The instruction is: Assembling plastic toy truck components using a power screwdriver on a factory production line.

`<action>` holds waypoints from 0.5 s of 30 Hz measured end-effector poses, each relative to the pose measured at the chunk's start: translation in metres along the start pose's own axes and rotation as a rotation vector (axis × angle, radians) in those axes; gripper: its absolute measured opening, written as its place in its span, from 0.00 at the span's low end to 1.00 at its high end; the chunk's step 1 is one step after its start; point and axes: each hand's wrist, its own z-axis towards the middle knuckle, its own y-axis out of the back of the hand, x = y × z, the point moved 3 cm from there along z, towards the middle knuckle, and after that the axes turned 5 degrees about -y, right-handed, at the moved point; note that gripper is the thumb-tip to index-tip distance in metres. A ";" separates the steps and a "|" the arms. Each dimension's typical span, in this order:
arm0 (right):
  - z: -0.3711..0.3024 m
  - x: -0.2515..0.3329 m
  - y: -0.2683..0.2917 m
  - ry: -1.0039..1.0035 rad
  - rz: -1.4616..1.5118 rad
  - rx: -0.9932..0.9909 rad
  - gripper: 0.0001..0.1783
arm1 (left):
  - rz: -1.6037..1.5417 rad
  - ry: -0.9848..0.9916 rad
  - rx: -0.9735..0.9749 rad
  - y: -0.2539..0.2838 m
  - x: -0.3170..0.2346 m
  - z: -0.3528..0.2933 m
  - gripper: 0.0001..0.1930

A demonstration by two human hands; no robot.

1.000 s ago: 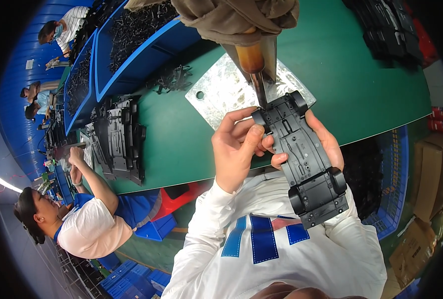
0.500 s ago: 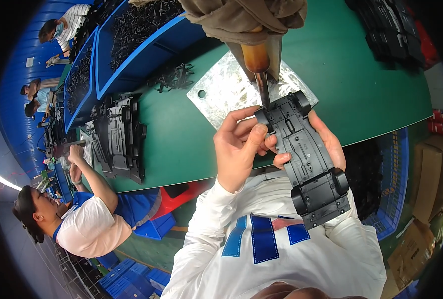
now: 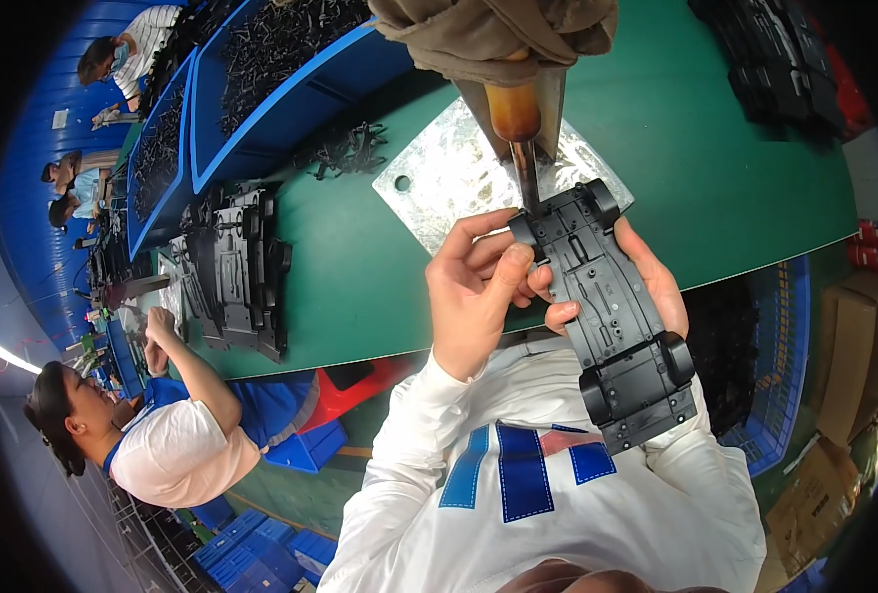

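Observation:
Both my hands hold a black plastic toy-car chassis (image 3: 600, 296), tilted, with its far end over a shiny metal plate (image 3: 446, 148). My left hand (image 3: 471, 296) is closed at the far left wheel arch, thumb and fingers pinched on that edge. Wrapped round the right side, my right hand (image 3: 652, 277) grips the body, partly hidden under it. Above hangs a driver tool with an amber nose (image 3: 514, 114), bound in brown cloth. Its metal tip comes down at the chassis's far left corner, by my left fingertips; whether they touch cannot be told.
Stacked black chassis (image 3: 236, 272) lie left on the green table (image 3: 330, 316), more at the far right (image 3: 770, 64). Blue bins (image 3: 261, 114) hold small black parts; a loose heap (image 3: 350, 150) lies beside them. A co-worker (image 3: 167, 445) sits at left. A blue crate (image 3: 780, 366) stands at right.
My hands and the chassis keep nearly the same pose, with only a slight shift of the picture. The co-worker's hands at the left have moved a little nearer to their body.

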 end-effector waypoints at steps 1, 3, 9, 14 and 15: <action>0.000 0.000 0.001 0.004 0.002 -0.010 0.29 | 0.000 0.000 0.000 0.000 0.001 0.000 0.22; 0.000 0.000 0.001 0.008 0.005 -0.020 0.29 | 0.005 0.002 0.008 0.001 0.004 0.000 0.22; -0.001 0.001 0.000 0.017 -0.025 0.015 0.29 | -0.006 0.025 0.008 -0.001 0.002 0.000 0.23; -0.002 0.002 -0.002 0.014 0.004 0.009 0.28 | -0.002 0.029 0.006 -0.002 0.001 0.001 0.23; -0.002 0.002 -0.001 0.014 0.004 0.009 0.28 | 0.003 0.029 0.005 -0.002 0.000 0.001 0.23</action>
